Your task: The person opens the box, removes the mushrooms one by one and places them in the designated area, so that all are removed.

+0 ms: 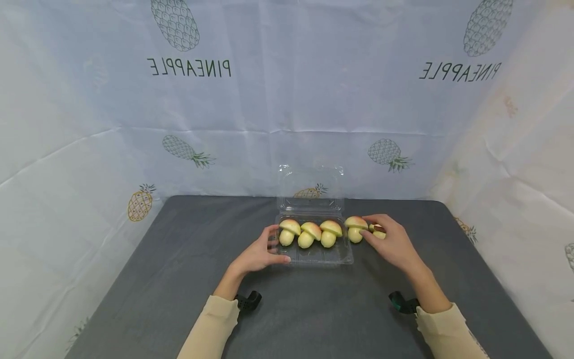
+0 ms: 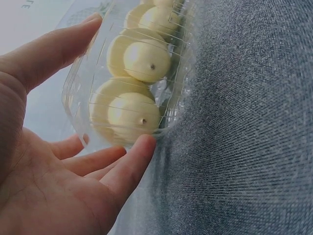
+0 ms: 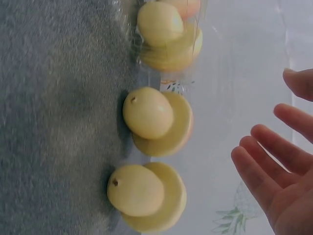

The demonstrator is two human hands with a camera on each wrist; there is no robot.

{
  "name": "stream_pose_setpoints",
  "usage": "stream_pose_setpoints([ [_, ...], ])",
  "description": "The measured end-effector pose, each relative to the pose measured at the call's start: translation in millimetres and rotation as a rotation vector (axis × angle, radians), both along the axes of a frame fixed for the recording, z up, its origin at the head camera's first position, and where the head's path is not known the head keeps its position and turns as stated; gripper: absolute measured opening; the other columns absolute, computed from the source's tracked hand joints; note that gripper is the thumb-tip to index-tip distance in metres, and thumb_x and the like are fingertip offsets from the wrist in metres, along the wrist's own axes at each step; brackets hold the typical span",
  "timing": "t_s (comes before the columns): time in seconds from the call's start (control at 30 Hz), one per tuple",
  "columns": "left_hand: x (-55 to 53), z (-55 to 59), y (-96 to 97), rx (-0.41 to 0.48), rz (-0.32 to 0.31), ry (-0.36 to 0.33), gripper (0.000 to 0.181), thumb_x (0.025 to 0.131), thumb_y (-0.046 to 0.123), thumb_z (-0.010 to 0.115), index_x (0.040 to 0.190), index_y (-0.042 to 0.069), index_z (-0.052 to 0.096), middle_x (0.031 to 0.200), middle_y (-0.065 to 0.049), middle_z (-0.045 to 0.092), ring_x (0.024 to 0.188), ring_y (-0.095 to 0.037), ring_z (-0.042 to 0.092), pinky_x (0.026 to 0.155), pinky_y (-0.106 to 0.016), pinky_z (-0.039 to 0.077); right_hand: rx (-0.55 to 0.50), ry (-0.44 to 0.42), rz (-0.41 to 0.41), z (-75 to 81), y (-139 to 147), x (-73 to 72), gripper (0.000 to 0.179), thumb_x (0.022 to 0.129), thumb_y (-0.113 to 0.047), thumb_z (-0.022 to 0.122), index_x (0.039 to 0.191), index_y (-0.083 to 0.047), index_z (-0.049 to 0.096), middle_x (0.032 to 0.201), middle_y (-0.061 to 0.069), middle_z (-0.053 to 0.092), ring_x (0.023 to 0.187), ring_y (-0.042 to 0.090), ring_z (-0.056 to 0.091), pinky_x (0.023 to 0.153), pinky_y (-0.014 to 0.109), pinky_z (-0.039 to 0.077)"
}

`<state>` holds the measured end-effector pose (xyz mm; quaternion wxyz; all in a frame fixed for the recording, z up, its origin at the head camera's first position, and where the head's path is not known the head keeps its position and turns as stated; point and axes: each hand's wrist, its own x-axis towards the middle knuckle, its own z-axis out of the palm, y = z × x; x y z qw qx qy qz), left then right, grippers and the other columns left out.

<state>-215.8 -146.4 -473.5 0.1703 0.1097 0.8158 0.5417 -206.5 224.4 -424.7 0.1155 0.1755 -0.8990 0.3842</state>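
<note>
A clear plastic clamshell box (image 1: 329,256) lies on the dark table with three yellow toy mushrooms (image 1: 328,238) in a row along its back. My left hand (image 1: 257,255) holds the box's left end, thumb along the front rim and fingers at the side. In the left wrist view, fingertips (image 2: 145,143) reach the box wall beside the mushrooms. Right of the box lies another toy mushroom (image 1: 356,224). My right hand (image 1: 394,244) hovers over the rightmost mushroom (image 3: 142,193), partly hiding it in the head view. Its fingers are spread and hold nothing.
The box's transparent lid (image 1: 309,185) stands raised at the back. Behind the dark table (image 1: 323,309) hangs a white cloth (image 1: 291,99) printed with pineapples, which also covers both sides. A black wrist strap (image 1: 248,301) sits on the left wrist.
</note>
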Motion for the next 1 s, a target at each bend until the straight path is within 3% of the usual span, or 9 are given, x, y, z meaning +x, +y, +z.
stream_pose_setpoints([
  [1.0,-0.4,0.8,-0.5,0.004,-0.008,-0.002,0.098,0.09,0.025,0.081,0.162,0.014,0.016,0.165,-0.019,0.019,0.142,-0.042,0.039,0.107,-0.055,0.046,-0.015,-0.008,0.084,-12.3,-36.9,1.7,0.04,0.096,-0.021,0.075,0.13,-0.002,0.065,0.133,0.017,0.061,0.12,0.041,0.059,0.095,0.058,0.053],
])
